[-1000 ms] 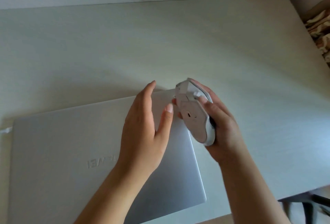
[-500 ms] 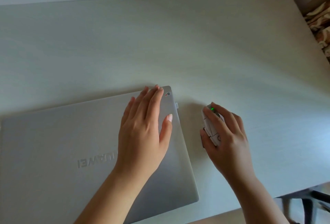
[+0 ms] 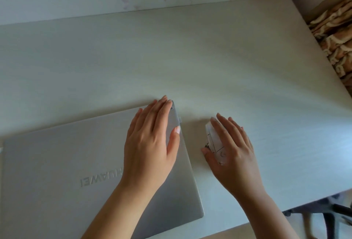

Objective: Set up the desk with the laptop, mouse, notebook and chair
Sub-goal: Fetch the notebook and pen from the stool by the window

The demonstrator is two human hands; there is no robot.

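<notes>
My right hand [image 3: 234, 151] cups the mouse [image 3: 214, 141] on the bench [image 3: 209, 58], just right of the closed laptop [image 3: 76, 158]; my left hand [image 3: 150, 141] lies flat, holding nothing, at its far-right corner, nearest for lifting the lid.

pale desk [image 3: 190, 52], closed laptop [image 3: 66, 153], mouse [image 3: 214, 140]
</notes>
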